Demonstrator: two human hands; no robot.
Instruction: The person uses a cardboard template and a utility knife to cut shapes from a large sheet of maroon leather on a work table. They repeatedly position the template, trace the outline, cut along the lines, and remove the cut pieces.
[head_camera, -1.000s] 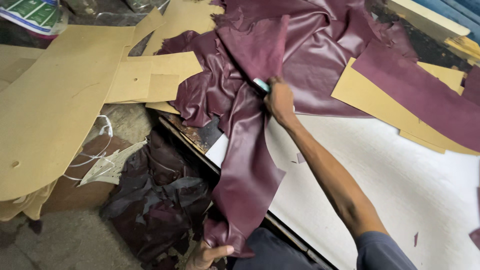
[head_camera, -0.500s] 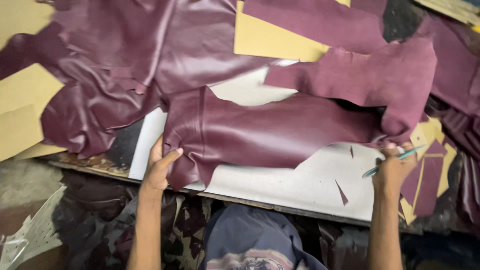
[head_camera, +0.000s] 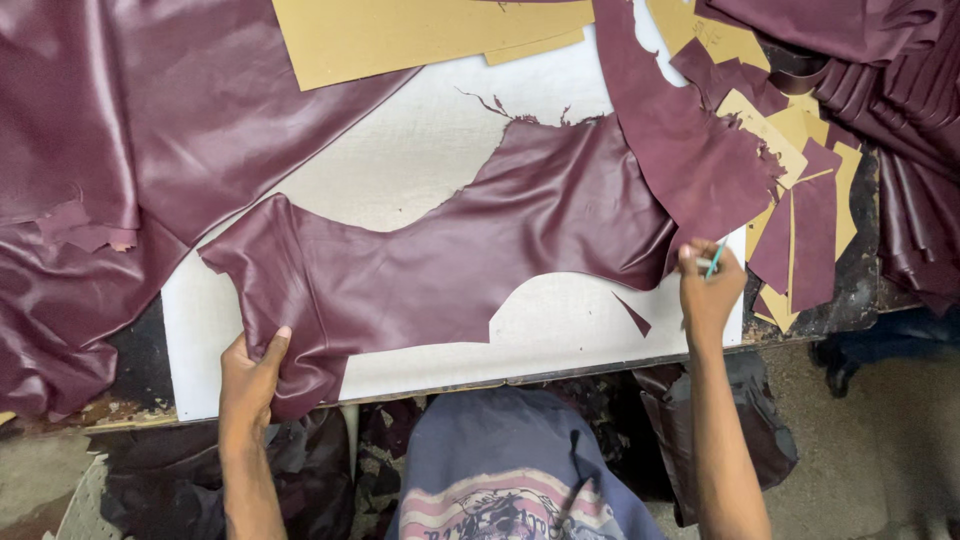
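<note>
Head view, left hand (head_camera: 250, 375) grip closed on maroon leather piece (head_camera: 450, 260), right hand (head_camera: 708, 285) grip pinching teal pen (head_camera: 715, 258), white board (head_camera: 560, 335) beneath

leather piece (head_camera: 450, 270): maroon, smooth, soft sheen | hide (head_camera: 130, 120) at worktop's left edge: glossier, creased | flap (head_camera: 690, 150): matt suede underside | patterns (head_camera: 420, 35): tan matt card | worktop (head_camera: 400, 180): white, dull, finely textured

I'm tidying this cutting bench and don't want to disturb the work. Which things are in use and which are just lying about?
In use:
- maroon leather piece, gripped by the left hand at its lower left corner
- thin teal tool, in the right hand
- white cutting board under the leather

Lying about:
- tan cardboard patterns
- large leather hide at left
- small leather offcuts at right
</note>
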